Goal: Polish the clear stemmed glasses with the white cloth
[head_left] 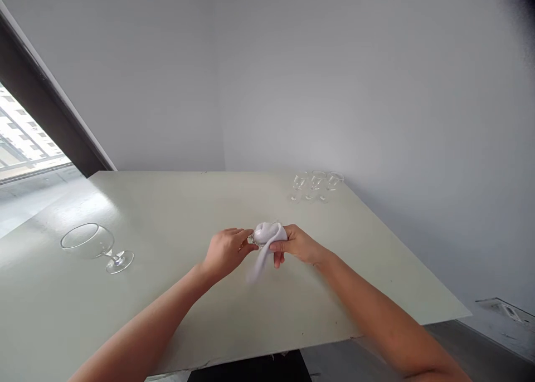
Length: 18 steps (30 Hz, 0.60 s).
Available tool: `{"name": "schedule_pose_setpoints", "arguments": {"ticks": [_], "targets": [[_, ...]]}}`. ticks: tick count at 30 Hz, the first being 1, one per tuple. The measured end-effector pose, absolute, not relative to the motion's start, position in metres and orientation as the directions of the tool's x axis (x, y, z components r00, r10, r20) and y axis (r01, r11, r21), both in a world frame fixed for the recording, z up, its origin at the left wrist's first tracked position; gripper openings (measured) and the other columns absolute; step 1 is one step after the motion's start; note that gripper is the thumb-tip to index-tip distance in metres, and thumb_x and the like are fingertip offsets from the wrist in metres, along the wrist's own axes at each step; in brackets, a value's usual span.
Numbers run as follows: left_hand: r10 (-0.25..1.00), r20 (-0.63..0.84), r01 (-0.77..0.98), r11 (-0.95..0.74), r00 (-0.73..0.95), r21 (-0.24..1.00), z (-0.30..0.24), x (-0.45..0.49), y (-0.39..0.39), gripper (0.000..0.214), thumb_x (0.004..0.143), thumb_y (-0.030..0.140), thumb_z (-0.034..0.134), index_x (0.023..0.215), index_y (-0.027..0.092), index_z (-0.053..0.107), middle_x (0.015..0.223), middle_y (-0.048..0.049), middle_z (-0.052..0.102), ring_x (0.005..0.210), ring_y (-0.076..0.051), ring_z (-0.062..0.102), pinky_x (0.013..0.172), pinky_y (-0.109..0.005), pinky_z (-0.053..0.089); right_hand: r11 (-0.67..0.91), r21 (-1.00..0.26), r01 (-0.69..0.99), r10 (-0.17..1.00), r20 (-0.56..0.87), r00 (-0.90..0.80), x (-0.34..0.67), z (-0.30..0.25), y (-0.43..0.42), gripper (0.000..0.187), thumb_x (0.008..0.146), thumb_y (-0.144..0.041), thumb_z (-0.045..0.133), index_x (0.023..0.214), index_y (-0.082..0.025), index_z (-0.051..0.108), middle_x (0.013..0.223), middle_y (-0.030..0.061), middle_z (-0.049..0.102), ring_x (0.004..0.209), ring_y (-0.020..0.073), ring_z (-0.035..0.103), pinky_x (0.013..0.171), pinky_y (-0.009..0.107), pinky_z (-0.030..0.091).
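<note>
Above the middle of the table, my left hand [229,250] grips a small clear glass [251,239] near its stem, fingers closed. The glass lies on its side in the air, its bowl toward the right. A white cloth [267,234] fills or covers the bowl, and one loose end hangs below, slightly blurred. My right hand [295,244] is closed on the cloth at the bowl's mouth, thumb in front. Cloth and fingers hide most of the bowl, so I cannot tell how deep the cloth goes inside.
A large wide-bowled stemmed glass [107,243] stands on the left of the pale table [188,204]. Three small stemmed glasses [315,181] are grouped at the back right, near the table's edge. Grey walls [334,81] rise behind; a window [25,131] is at left.
</note>
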<state>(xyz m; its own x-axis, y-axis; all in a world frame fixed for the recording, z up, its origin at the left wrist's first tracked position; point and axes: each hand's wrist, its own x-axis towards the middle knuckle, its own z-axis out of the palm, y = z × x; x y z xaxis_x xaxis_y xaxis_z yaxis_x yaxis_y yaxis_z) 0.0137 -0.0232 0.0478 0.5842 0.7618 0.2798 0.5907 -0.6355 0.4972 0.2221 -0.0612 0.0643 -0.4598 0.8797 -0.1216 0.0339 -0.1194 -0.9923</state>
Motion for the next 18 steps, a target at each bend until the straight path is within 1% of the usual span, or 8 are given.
{"name": "schedule_pose_setpoints", "arguments": {"ticks": [2,4,6,8,11,13,15,18], "targets": [[0.729,0.035,0.447,-0.456,0.683,0.769,0.052,0.013,-0.022,0.031,0.079,0.045,0.048,0.068,0.018,0.057,0.055,0.0024,0.044,0.052,-0.009,0.038,0.050,-0.023,0.027,-0.024,-0.980,0.199,0.814,-0.134,-0.564,0.232,0.075,-0.062,0.019,0.071,-0.032,0.065,0.073,-0.013,0.063,0.058,-0.0003,0.060,0.056,0.0129,0.059,0.058,0.025,0.043],[0.562,-0.142,0.297,-0.195,0.815,0.935,0.055,0.013,-0.021,0.035,0.078,0.048,0.048,0.073,0.016,0.058,0.054,0.0031,0.041,0.050,-0.008,0.036,0.049,-0.022,0.029,0.066,-0.939,0.337,0.752,-0.175,-0.636,0.242,0.085,-0.060,0.014,0.072,-0.028,0.064,0.071,-0.014,0.063,0.053,-0.0022,0.057,0.057,0.0110,0.055,0.061,0.024,0.042],[0.414,-0.206,0.230,-0.008,0.887,0.973,0.057,0.013,-0.019,0.040,0.078,0.051,0.047,0.081,0.013,0.060,0.053,0.0032,0.041,0.048,-0.008,0.037,0.048,-0.023,0.030,0.128,-0.892,0.434,0.715,-0.220,-0.664,0.252,0.092,-0.056,0.011,0.072,-0.026,0.062,0.069,-0.015,0.062,0.053,-0.0030,0.055,0.055,0.0097,0.051,0.057,0.023,0.039],[0.379,-0.241,0.244,0.039,0.894,0.969,0.059,0.010,-0.017,0.042,0.076,0.051,0.048,0.085,0.012,0.061,0.052,0.0032,0.041,0.047,-0.009,0.038,0.048,-0.023,0.031,0.167,-0.860,0.482,0.716,-0.230,-0.658,0.264,0.096,-0.052,0.014,0.073,-0.024,0.060,0.063,-0.015,0.060,0.055,-0.0026,0.054,0.055,0.0096,0.049,0.054,0.023,0.036],[0.502,-0.279,0.344,-0.041,0.818,0.938,0.059,0.005,-0.011,0.038,0.073,0.051,0.052,0.080,0.014,0.060,0.055,0.0021,0.046,0.052,-0.010,0.044,0.050,-0.023,0.033,0.205,-0.828,0.523,0.817,-0.149,-0.556,0.285,0.102,-0.051,0.022,0.076,-0.025,0.056,0.056,-0.016,0.058,0.055,-0.0022,0.051,0.058,0.0114,0.048,0.056,0.025,0.036],[0.641,-0.297,0.455,-0.092,0.708,0.886,0.058,0.003,-0.007,0.037,0.072,0.052,0.051,0.072,0.016,0.058,0.057,0.0009,0.050,0.054,-0.011,0.047,0.049,-0.023,0.034,0.238,-0.803,0.546,0.907,-0.017,-0.420,0.292,0.108,-0.057,0.021,0.079,-0.030,0.053,0.064,-0.018,0.062,0.059,-0.0016,0.054,0.061,0.0141,0.049,0.059,0.028,0.037],[0.763,-0.285,0.561,-0.121,0.580,0.819,0.055,0.003,-0.005,0.037,0.072,0.053,0.047,0.067,0.018,0.055,0.058,0.0001,0.052,0.054,-0.013,0.050,0.046,-0.022,0.032,0.334,-0.734,0.591,0.933,0.166,-0.320,0.289,0.116,-0.067,0.019,0.081,-0.033,0.051,0.079,-0.021,0.066,0.074,0.0016,0.062,0.075,0.0195,0.052,0.068,0.033,0.039],[0.862,-0.175,0.661,-0.219,0.476,0.718,0.051,0.008,-0.007,0.033,0.075,0.049,0.043,0.064,0.019,0.051,0.058,0.0010,0.051,0.050,-0.011,0.047,0.044,-0.022,0.027,0.516,-0.480,0.709,0.855,0.335,-0.396,0.259,0.119,-0.082,0.026,0.081,-0.038,0.052,0.102,-0.027,0.065,0.111,0.0044,0.060,0.102,0.0277,0.046,0.087,0.044,0.032]]}}
